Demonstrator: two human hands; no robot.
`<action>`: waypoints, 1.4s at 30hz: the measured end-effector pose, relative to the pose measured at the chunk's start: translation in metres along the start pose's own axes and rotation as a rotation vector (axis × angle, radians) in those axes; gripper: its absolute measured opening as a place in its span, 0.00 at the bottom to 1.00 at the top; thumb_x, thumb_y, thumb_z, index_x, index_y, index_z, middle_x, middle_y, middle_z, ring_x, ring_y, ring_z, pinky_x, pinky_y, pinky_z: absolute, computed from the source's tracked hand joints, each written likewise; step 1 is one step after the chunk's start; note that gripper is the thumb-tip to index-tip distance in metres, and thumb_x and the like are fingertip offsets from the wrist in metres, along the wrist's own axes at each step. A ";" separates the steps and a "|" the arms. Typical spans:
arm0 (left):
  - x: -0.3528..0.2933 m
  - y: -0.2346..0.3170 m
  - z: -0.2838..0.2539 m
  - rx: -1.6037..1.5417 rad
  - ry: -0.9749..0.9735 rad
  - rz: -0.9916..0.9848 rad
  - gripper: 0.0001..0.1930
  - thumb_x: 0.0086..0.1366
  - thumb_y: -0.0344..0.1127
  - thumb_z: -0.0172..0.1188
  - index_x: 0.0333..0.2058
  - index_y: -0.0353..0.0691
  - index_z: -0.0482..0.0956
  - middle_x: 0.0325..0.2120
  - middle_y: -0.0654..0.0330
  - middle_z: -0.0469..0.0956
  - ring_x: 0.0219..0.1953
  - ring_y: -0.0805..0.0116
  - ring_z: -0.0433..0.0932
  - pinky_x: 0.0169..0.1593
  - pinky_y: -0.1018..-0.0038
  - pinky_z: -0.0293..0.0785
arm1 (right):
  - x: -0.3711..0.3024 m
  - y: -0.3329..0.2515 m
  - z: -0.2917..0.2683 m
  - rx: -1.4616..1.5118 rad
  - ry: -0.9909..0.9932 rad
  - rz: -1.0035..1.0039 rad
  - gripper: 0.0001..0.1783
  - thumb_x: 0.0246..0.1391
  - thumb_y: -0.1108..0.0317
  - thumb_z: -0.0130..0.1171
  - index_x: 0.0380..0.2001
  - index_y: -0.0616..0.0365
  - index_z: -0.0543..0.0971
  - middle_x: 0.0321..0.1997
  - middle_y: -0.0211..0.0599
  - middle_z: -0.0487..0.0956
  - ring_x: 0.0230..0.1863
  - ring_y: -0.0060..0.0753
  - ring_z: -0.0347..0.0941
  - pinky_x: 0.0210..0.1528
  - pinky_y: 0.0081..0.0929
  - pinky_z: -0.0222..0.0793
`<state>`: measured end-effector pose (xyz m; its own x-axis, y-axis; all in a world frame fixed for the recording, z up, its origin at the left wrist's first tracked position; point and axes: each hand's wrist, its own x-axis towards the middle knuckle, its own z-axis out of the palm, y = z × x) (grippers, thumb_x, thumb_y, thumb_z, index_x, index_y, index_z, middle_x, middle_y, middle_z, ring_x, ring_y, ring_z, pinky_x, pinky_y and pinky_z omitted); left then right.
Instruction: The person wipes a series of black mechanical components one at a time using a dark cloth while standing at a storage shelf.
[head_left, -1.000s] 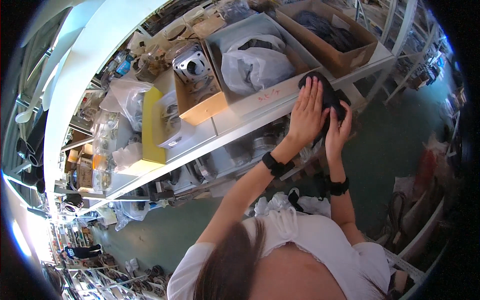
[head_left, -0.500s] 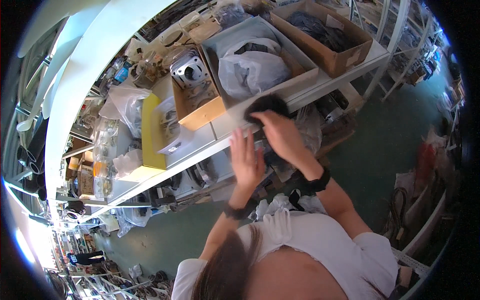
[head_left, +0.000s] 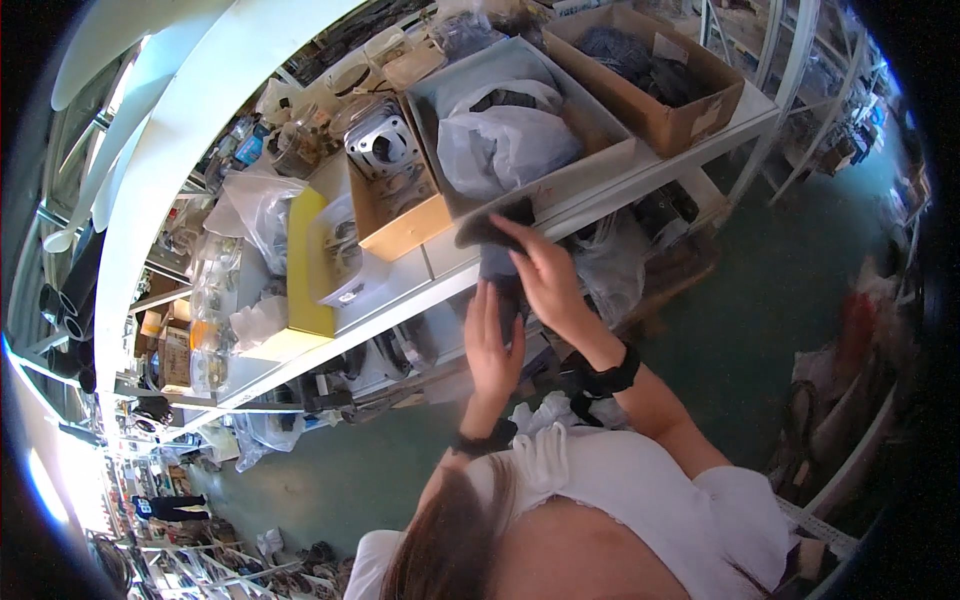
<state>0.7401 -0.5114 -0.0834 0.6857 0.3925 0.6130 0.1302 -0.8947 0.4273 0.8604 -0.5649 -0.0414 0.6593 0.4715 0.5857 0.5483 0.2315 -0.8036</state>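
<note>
Holding a dark, flexible item (head_left: 484, 234), blurred and folded, between thumb and fingers of the right hand (head_left: 548, 280). Touching its lower part with outstretched fingers of the left hand (head_left: 490, 345); cannot tell whether also gripping. Held at the front edge of the white shelf (head_left: 395, 312), near the grey box (head_left: 602, 158) containing a whitish plastic bag (head_left: 510, 150).

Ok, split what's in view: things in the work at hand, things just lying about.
In the work:
dark item, partly blurred, held by the right hand, left hand near its lower end

Seemingly just lying about:
yellow box
grey metal part
whitish plastic bag
brown cardboard box
</note>
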 end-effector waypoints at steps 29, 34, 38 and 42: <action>-0.039 -0.015 -0.007 -0.085 -0.278 -0.071 0.12 0.50 0.26 0.55 0.36 0.36 0.73 0.34 0.49 0.73 0.34 0.49 0.71 0.36 0.60 0.67 | 0.002 -0.013 0.054 -0.505 -0.235 -0.402 0.19 0.39 0.72 0.54 0.39 0.57 0.71 0.32 0.34 0.73 0.38 0.34 0.68 0.39 0.31 0.63; -0.035 -0.011 -0.020 -0.096 -0.200 -0.133 0.12 0.50 0.25 0.55 0.36 0.36 0.73 0.33 0.50 0.72 0.33 0.47 0.71 0.34 0.60 0.66 | 0.000 0.000 0.065 -0.532 -0.197 -0.558 0.19 0.41 0.70 0.52 0.41 0.56 0.72 0.32 0.32 0.72 0.39 0.33 0.68 0.41 0.30 0.62; -0.039 -0.013 -0.025 -0.061 -0.162 -0.152 0.14 0.52 0.25 0.53 0.40 0.38 0.72 0.39 0.52 0.72 0.39 0.50 0.71 0.41 0.63 0.68 | -0.005 -0.002 0.037 -0.485 -0.272 -0.393 0.22 0.38 0.73 0.54 0.42 0.53 0.72 0.32 0.32 0.72 0.37 0.35 0.67 0.40 0.32 0.62; -0.037 -0.010 -0.019 -0.041 -0.199 -0.119 0.13 0.54 0.27 0.53 0.41 0.38 0.72 0.42 0.52 0.72 0.42 0.52 0.72 0.45 0.65 0.68 | 0.013 0.012 -0.016 -0.587 -0.102 -0.244 0.13 0.39 0.80 0.49 0.31 0.56 0.74 0.32 0.43 0.72 0.39 0.47 0.68 0.46 0.41 0.62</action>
<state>0.6997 -0.5128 -0.0978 0.7954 0.4410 0.4157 0.1917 -0.8338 0.5178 0.8835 -0.5697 -0.0419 0.4438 0.5493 0.7080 0.8856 -0.1484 -0.4401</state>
